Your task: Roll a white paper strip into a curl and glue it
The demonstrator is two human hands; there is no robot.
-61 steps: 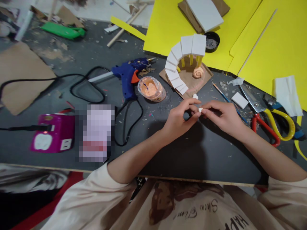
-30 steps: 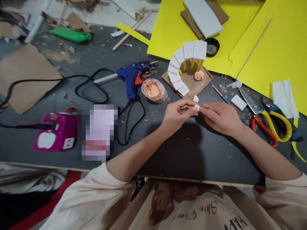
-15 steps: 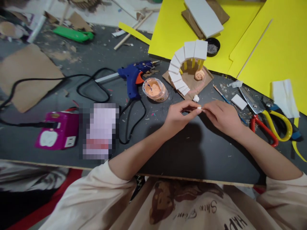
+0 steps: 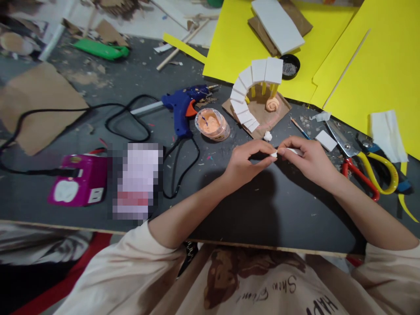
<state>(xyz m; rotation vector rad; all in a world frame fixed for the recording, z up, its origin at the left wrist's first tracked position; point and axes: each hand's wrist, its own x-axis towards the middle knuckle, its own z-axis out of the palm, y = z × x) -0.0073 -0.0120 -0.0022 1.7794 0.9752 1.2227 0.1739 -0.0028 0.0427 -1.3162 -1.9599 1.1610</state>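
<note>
Glue gun (image 4: 180, 105) at 11 o'clock is glossy plastic, scissor blades (image 4: 341, 140) at 3 shiny metal, worktop (image 4: 236, 210) looks pretty matt.

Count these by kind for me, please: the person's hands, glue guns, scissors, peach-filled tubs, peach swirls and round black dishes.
Hands: 2, the left hand and the right hand
Glue gun: 1
Scissors: 1 pair
Peach-filled tub: 1
Peach swirl: 1
Round black dish: 1
Total: 7

The left hand (image 4: 244, 162) pinches a white bit (image 4: 274, 154) beside the right hand (image 4: 310, 159).
</note>
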